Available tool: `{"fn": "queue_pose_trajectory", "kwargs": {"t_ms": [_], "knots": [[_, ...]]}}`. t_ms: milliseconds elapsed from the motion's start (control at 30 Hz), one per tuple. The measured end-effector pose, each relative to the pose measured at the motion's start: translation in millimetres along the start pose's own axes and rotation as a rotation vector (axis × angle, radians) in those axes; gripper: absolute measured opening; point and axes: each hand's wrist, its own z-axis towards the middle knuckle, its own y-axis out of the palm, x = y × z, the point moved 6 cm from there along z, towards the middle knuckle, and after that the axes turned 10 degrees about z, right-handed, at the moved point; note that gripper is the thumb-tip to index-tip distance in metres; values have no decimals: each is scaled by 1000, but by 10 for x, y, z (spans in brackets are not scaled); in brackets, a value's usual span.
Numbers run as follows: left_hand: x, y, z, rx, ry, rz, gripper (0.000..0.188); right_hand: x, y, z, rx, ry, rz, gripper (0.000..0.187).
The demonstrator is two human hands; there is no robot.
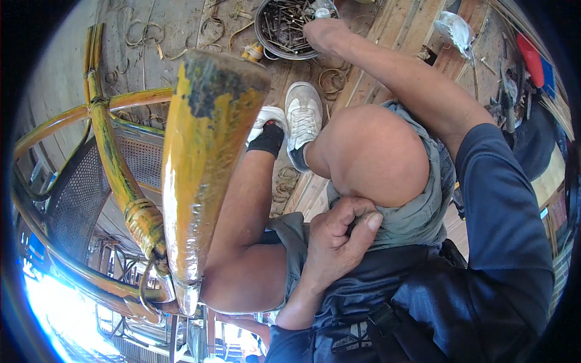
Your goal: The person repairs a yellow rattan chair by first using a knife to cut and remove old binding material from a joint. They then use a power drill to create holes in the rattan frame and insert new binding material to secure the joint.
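Note:
My right hand (327, 34) reaches far forward to a round metal bowl (296, 57) on the floor. The bowl holds many thin dark pieces that look like nails or screws (283, 30), and a whitish crumpled bit (322, 7) near its far rim. My right fingertips are over the bowl's right side and hidden from view. Over my lap, my left hand (342, 236) is closed, its fingers curled and the thumb pressed beside them; whatever is in it cannot be seen. Left of my legs stands a yellow-brown lacquered bamboo or rattan frame (115, 145), with one thick pole (206, 151) rising close.
Woven mesh panels (75, 181) fill part of the frame. Curled strips (145, 31) litter the wooden floor. A small yellowish roll (253, 52) lies beside the bowl. At the right are a white plastic bag (454, 29), a red object (530, 60) and assorted tools.

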Motion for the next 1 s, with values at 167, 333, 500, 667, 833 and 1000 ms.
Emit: {"fn": "queue_pose_trajectory", "kwargs": {"t_ms": [167,333,500,667,833,1000], "knots": [[21,-9,14,-15,-9,31,13,-59,-13,102,237,-127,99,23],[14,3,16,-13,11,28,14,-277,-160,397,400,-228,56,20],[-22,10,-28,-31,-94,-10,14,-401,-107,458,255,-166,-63,24],[7,-5,-8,4,-39,35,14,-392,-151,401,144,-130,-96,23],[-24,37,-2,-4,-2,-5,12,119,-115,782,-199,-43,-238,27],[6,33,-14,-27,22,14,11,267,46,627,152,-557,-1118,18]]}}
